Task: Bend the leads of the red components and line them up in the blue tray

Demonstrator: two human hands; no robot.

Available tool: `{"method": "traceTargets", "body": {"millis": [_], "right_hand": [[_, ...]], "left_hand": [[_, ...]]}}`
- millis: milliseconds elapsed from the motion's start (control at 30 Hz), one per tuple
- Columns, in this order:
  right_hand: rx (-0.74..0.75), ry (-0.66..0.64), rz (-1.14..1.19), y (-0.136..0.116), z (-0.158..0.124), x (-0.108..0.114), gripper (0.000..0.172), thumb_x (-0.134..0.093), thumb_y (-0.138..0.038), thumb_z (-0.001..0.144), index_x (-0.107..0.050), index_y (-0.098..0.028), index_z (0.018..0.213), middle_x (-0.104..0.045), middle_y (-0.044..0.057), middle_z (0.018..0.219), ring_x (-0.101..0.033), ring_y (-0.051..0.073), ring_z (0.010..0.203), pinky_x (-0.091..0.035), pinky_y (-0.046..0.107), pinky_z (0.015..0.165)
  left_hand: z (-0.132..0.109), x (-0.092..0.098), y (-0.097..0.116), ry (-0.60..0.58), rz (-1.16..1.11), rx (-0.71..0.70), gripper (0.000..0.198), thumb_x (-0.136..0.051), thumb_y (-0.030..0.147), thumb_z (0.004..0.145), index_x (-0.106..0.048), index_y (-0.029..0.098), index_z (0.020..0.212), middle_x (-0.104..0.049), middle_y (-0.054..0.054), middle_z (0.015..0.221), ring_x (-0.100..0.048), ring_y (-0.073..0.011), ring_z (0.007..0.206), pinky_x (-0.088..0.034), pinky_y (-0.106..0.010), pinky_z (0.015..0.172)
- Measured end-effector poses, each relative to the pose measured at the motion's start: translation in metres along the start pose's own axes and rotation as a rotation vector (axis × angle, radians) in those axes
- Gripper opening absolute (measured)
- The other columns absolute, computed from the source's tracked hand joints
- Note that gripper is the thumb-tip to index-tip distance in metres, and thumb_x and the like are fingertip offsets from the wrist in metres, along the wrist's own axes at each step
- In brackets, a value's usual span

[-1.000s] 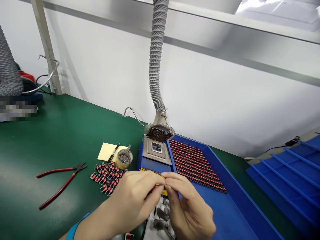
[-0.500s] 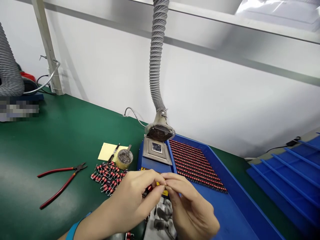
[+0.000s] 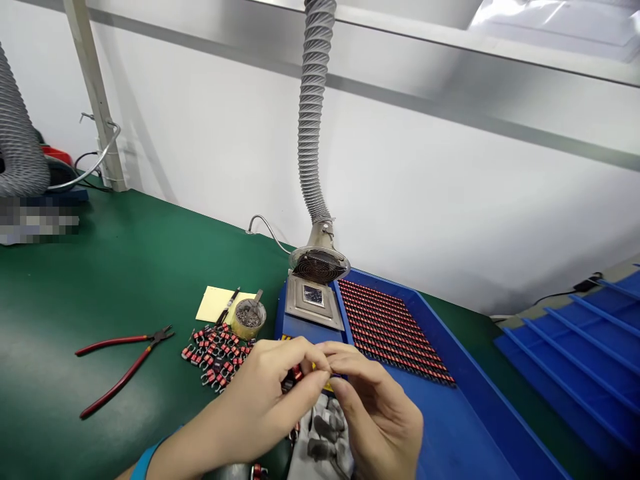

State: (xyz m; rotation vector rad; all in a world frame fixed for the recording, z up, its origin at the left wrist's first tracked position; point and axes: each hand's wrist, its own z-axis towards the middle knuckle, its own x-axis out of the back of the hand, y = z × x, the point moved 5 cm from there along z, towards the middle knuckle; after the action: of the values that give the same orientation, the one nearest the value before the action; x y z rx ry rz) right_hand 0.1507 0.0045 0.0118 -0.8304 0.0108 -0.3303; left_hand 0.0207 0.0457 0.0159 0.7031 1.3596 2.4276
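My left hand [image 3: 277, 390] is closed, thumb against forefinger, with a small red-and-black wire-wound coil [image 3: 296, 373] partly showing in its curl. My right hand [image 3: 377, 407] meets it fingertip to fingertip, also pinched, and what lies between those tips is hidden. Below them are grey work gloves with darkened fingertips [image 3: 325, 430]. Left of my hands, a heap of similar red-and-black coils with bent metal ends [image 3: 217, 357] lies on the green table [image 3: 150, 267]. Behind my hands stands a blue solder pot [image 3: 295, 313] with a metal top plate and a small shiny square opening.
Red-handled pliers [image 3: 125, 380] lie open at left. A tin of grey dross [image 3: 249, 317] stands by a yellow notepad [image 3: 215, 303] and a pen. A fume hose [image 3: 315, 133] hangs over the pot. At right, a blue tray [image 3: 440, 427] holds rows of coils [image 3: 395, 327].
My right hand has shifted slightly left and its fingers have curled in more. My left hand stays nearly in place, with a little more of the red coil showing.
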Motion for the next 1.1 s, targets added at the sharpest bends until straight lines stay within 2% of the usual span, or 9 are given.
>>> {"method": "traceTargets", "body": {"millis": [133, 333, 433, 567, 633, 700, 800, 933, 1100], "right_hand": [[-0.018, 0.024, 0.025, 0.000, 0.000, -0.002, 0.013, -0.059, -0.015, 0.089, -0.067, -0.024, 0.085, -0.070, 0.001, 0.077, -0.067, 0.017, 0.080, -0.054, 0.028, 0.071], [-0.114, 0.330, 0.206, 0.008, 0.005, 0.024, 0.014, -0.063, -0.024, 0.088, -0.063, -0.020, 0.075, -0.059, -0.002, 0.060, -0.062, 0.013, 0.066, -0.049, 0.023, 0.066], [-0.252, 0.208, 0.229, 0.019, 0.004, 0.013, 0.018, -0.065, -0.026, 0.086, -0.063, -0.019, 0.069, -0.059, -0.001, 0.061, -0.060, 0.014, 0.065, -0.047, 0.023, 0.062], [-0.479, 0.075, 0.600, 0.031, -0.005, -0.022, 0.020, -0.062, -0.033, 0.086, -0.059, -0.022, 0.070, -0.056, -0.002, 0.063, -0.056, 0.013, 0.058, -0.050, 0.026, 0.060], [-0.564, 0.057, 0.698, 0.034, -0.010, -0.037, 0.010, -0.063, -0.036, 0.084, -0.064, -0.026, 0.086, -0.066, 0.001, 0.084, -0.065, 0.017, 0.075, -0.055, 0.032, 0.072], [-0.585, 0.071, 0.708, 0.034, -0.013, -0.045, 0.022, -0.066, -0.039, 0.083, -0.065, -0.031, 0.103, -0.069, 0.003, 0.106, -0.068, 0.022, 0.095, -0.055, 0.039, 0.084], [-0.592, 0.146, 0.721, 0.035, -0.016, -0.048, 0.025, -0.070, -0.042, 0.081, -0.067, -0.032, 0.103, -0.070, 0.004, 0.105, -0.067, 0.023, 0.101, -0.053, 0.042, 0.092], [-0.663, 0.247, 0.726, 0.044, -0.022, -0.046, 0.017, -0.075, -0.032, 0.077, -0.070, -0.028, 0.093, -0.070, 0.001, 0.100, -0.067, 0.018, 0.098, -0.052, 0.034, 0.094], [-0.594, 0.175, 0.650, 0.059, -0.026, -0.042, 0.012, -0.076, -0.027, 0.077, -0.072, -0.027, 0.089, -0.073, 0.001, 0.098, -0.068, 0.015, 0.097, -0.052, 0.027, 0.089]], "left_hand": [[0.001, 0.000, 0.001, -0.033, -0.015, 0.031, 0.017, -0.049, 0.020, 0.092, -0.056, 0.019, 0.077, -0.056, 0.006, 0.066, -0.051, -0.0077, 0.062, -0.037, -0.018, 0.061], [0.004, 0.006, -0.001, -0.026, -0.080, 0.118, 0.017, -0.049, 0.023, 0.092, -0.058, 0.019, 0.077, -0.057, 0.004, 0.071, -0.051, -0.0091, 0.066, -0.038, -0.019, 0.063], [0.005, 0.006, -0.009, 0.008, -0.300, 0.170, 0.012, -0.051, 0.026, 0.091, -0.059, 0.022, 0.098, -0.055, 0.002, 0.082, -0.052, -0.0101, 0.075, -0.042, -0.019, 0.067], [0.005, 0.000, -0.015, 0.022, -0.624, 0.155, 0.035, -0.054, 0.026, 0.090, -0.044, 0.025, 0.123, -0.054, 0.000, 0.094, -0.056, -0.0084, 0.074, -0.048, -0.021, 0.071], [0.005, -0.001, -0.018, 0.066, -0.627, 0.160, 0.043, -0.060, 0.025, 0.087, -0.043, 0.025, 0.126, -0.061, -0.002, 0.102, -0.061, -0.0115, 0.089, -0.050, -0.022, 0.080], [0.006, -0.002, -0.019, 0.093, -0.562, 0.174, 0.050, -0.065, 0.023, 0.084, -0.045, 0.026, 0.130, -0.064, -0.005, 0.115, -0.057, -0.0166, 0.115, -0.047, -0.026, 0.093], [0.007, 0.000, -0.019, 0.086, -0.461, 0.211, 0.042, -0.064, 0.019, 0.083, -0.057, 0.025, 0.124, -0.063, -0.007, 0.126, -0.056, -0.0198, 0.120, -0.047, -0.030, 0.095], [0.011, 0.008, -0.023, 0.116, -0.520, 0.217, 0.014, -0.066, 0.021, 0.080, -0.073, 0.017, 0.092, -0.073, -0.006, 0.103, -0.065, -0.0185, 0.101, -0.048, -0.030, 0.093], [0.013, 0.017, -0.034, 0.292, -0.716, 0.299, 0.018, -0.076, 0.030, 0.074, -0.072, 0.013, 0.071, -0.073, -0.005, 0.072, -0.065, -0.0130, 0.068, -0.051, -0.023, 0.064]]}}
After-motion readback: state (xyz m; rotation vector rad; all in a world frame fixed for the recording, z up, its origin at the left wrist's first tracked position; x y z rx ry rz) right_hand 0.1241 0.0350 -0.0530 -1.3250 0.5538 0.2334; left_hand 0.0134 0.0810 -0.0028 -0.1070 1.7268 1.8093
